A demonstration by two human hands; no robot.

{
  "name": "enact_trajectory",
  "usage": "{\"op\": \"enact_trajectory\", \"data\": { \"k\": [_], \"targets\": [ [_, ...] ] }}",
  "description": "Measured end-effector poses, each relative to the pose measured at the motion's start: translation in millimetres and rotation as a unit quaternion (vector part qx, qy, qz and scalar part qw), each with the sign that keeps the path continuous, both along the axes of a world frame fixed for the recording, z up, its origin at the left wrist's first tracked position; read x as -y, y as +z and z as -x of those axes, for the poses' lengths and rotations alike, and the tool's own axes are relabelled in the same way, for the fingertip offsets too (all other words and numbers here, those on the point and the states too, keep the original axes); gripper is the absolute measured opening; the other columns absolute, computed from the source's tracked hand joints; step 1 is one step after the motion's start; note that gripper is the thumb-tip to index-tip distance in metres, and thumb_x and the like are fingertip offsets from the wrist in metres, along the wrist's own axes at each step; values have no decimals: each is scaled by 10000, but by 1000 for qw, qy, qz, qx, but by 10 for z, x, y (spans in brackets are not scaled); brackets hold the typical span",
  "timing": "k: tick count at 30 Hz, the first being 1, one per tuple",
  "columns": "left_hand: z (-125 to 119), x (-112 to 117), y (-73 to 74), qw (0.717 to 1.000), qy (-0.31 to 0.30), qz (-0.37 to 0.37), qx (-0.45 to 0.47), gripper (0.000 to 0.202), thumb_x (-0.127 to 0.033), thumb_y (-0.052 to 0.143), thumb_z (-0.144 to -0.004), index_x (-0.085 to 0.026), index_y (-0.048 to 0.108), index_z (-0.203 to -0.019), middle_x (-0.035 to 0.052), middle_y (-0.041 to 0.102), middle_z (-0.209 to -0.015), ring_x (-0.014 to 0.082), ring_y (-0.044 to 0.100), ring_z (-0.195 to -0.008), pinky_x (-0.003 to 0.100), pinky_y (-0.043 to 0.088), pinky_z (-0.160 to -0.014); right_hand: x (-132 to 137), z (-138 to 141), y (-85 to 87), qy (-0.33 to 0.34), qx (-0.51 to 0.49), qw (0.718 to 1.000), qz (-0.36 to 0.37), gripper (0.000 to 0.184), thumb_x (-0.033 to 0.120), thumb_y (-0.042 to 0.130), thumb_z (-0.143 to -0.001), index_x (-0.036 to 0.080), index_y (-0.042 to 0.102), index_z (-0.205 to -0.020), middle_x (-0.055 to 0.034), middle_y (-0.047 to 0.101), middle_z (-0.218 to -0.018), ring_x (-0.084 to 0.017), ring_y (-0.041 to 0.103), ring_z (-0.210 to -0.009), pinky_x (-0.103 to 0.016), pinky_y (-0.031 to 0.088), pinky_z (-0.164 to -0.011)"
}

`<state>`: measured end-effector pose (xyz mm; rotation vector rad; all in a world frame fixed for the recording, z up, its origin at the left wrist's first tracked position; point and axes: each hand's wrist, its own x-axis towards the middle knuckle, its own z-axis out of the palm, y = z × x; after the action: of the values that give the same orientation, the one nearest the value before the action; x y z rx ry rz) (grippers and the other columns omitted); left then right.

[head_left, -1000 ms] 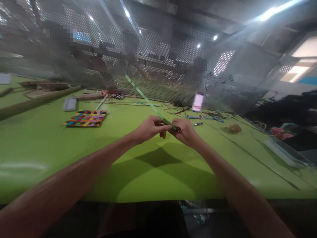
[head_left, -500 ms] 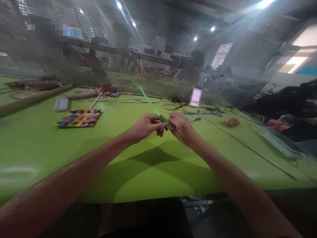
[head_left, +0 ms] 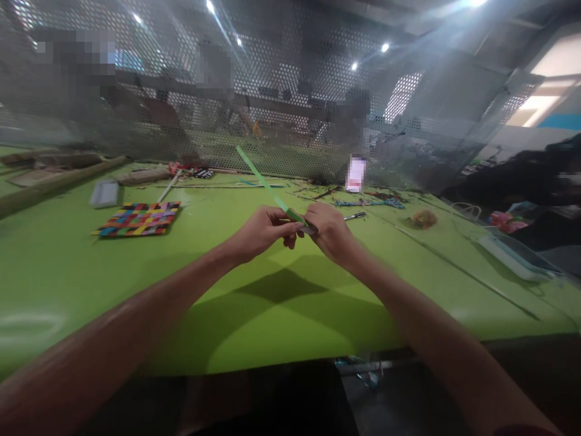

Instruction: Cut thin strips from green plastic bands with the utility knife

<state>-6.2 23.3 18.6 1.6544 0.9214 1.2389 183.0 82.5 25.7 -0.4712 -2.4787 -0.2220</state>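
Note:
Both my hands meet above the green table (head_left: pixel 281 315), pinching the near end of a long green strip (head_left: pixel 258 177). The strip rises up and to the left, away from me. My left hand (head_left: pixel 265 229) has its fingers closed on the strip from the left. My right hand (head_left: pixel 330 232) is closed on it from the right, and a small dark tool tip seems to show at its fingers, too blurred to name.
A multicoloured woven mat (head_left: pixel 138 218) lies at the left. A pen (head_left: pixel 355 215), loose strips and scraps lie beyond my hands. A perforated metal screen (head_left: pixel 290 97) backs the table. A small white bottle (head_left: pixel 355 173) stands before it. A clear tray (head_left: pixel 512 257) sits right.
The view has shifted a little, and my hands with the strip sit slightly higher in the frame. The strip's free end swung down, then back up. The grip is unchanged.

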Motion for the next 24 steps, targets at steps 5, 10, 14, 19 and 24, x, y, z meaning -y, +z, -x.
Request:
{"op": "enact_trajectory", "data": {
  "k": [5, 10, 14, 19, 24],
  "targets": [
    [-7, 7, 16, 1000, 1, -5, -8, 246, -371, 752, -813, -145, 730, -720, 13, 665, -584, 120, 593, -549, 261, 482, -595, 1, 4, 2, 0, 1, 1000, 11, 359, 222, 459, -1028, 144, 588, -702, -50, 538, -723, -148, 463, -726, -273, 312, -682],
    [-16, 6, 20, 1000, 8, -4, -12, 270, -408, 761, -797, -152, 734, -716, 15, 660, -578, 126, 583, -542, 272, 478, -584, 0, 5, -2, 6, -12, 1000, 10, 386, 248, 452, -1039, 146, 581, -689, -43, 529, -713, -140, 449, -711, -268, 306, -673],
    [-9, -3, -4, 1000, 11, -12, -20, 278, -391, 728, -826, -152, 729, -684, 21, 658, -584, 121, 573, -543, 265, 459, -577, 17, 2, 2, 9, -12, 1000, 24, 385, 234, 449, -1038, 145, 580, -687, -41, 534, -714, -137, 453, -708, -265, 309, -676],
    [-7, -5, -23, 1000, 5, -14, -15, 245, -368, 713, -844, -152, 748, -734, 20, 661, -593, 122, 583, -550, 260, 465, -579, 14, 5, -3, 4, -8, 1000, 23, 361, 199, 469, -1021, 140, 586, -684, -42, 529, -712, -139, 456, -707, -264, 304, -675],
    [-19, 4, -14, 1000, 6, -15, -18, 267, -394, 736, -830, -146, 752, -731, 20, 658, -579, 123, 583, -548, 260, 471, -577, 0, 13, -11, 4, -9, 1000, 26, 349, 194, 487, -1012, 139, 590, -683, -41, 537, -710, -140, 456, -707, -262, 304, -680]
  ]
}}
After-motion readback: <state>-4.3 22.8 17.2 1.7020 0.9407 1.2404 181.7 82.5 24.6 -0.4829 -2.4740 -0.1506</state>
